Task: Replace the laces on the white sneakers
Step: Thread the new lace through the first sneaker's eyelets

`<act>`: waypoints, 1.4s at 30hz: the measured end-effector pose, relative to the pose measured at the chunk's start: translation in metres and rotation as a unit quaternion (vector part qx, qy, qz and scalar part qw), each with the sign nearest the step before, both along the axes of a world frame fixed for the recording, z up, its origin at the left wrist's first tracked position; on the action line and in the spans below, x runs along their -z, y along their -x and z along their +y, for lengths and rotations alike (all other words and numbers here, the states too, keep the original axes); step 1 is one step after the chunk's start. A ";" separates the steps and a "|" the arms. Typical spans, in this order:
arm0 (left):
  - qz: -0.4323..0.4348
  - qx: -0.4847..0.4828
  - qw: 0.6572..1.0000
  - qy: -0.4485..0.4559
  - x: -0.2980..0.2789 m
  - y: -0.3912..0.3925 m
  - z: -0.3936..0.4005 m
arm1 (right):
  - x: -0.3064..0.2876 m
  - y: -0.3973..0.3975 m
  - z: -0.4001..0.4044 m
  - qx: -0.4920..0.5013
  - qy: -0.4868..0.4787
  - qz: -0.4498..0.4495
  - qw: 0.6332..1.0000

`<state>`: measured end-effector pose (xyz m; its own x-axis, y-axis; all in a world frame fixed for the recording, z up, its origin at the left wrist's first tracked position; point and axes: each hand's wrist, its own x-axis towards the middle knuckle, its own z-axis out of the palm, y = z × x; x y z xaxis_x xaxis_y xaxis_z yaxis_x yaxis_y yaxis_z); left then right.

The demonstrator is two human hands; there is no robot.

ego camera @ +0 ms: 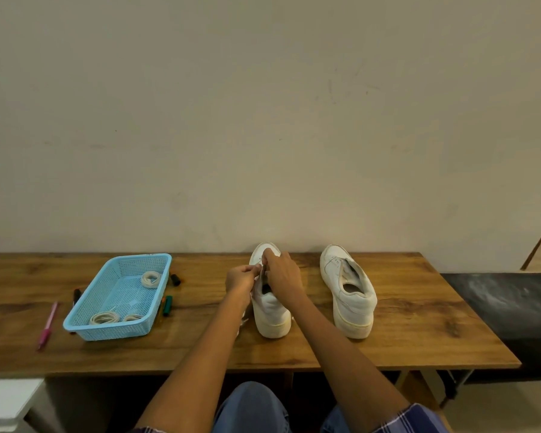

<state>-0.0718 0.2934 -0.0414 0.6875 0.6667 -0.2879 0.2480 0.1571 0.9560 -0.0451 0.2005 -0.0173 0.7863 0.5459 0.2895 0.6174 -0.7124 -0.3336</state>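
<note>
Two white sneakers stand on the wooden table [419,323], heels toward me. The left sneaker [270,310] is under both my hands. My left hand [241,278] pinches a white lace at the shoe's left eyelets. My right hand [283,273] has its fingers curled over the tongue and upper, pinching the lace near the front eyelets. A loose lace end [242,323] lies on the table left of this shoe. The right sneaker [349,289] stands apart, without a lace, its tongue pulled up.
A light blue plastic basket [85,326] with coiled white laces [150,279] sits at the left. Several markers [167,304] lie around it, and a pink pen [48,326] lies near the left front edge. A dark bench [506,307] adjoins the table's right side.
</note>
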 end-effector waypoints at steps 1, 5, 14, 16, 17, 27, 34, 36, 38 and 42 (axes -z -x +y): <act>0.006 -0.014 1.000 0.000 0.000 -0.001 -0.001 | 0.000 0.001 -0.001 0.002 -0.007 -0.004 1.000; -0.010 -0.106 0.991 0.086 -0.010 -0.003 -0.005 | 0.005 0.004 -0.005 0.065 -0.023 -0.037 0.997; 0.037 -0.004 0.984 -0.176 -0.041 -0.001 0.037 | 0.006 0.002 -0.026 0.169 -0.112 0.185 0.962; 0.153 0.183 0.938 -0.251 -0.031 0.003 0.033 | 0.007 0.005 -0.025 0.184 -0.126 0.199 0.954; 0.195 0.232 0.915 -0.266 -0.026 0.005 0.030 | 0.007 0.007 -0.024 0.190 -0.128 0.201 0.952; -0.272 -0.142 0.918 0.252 -0.063 0.008 0.016 | 0.002 0.010 -0.026 0.201 -0.136 0.239 0.940; 0.138 0.175 0.924 -0.310 -0.037 0.020 0.035 | 0.004 0.009 -0.024 0.207 -0.137 0.240 0.939; 0.197 0.248 0.868 -0.382 -0.027 0.021 0.029 | 0.003 0.010 -0.025 0.208 -0.136 0.239 0.939; 0.161 0.217 0.887 -0.375 -0.027 0.023 0.020 | 0.004 0.010 -0.025 0.205 -0.135 0.236 0.940; -0.124 -0.024 0.990 -0.062 -0.048 0.020 0.012 | 0.005 0.009 -0.025 0.204 -0.138 0.235 0.940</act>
<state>-0.0915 0.3052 0.0065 0.6931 0.7203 -0.0278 -0.0013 0.0398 0.9992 -0.0538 0.1755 -0.0219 0.9905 0.1257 -0.0559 0.0493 -0.7041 -0.7083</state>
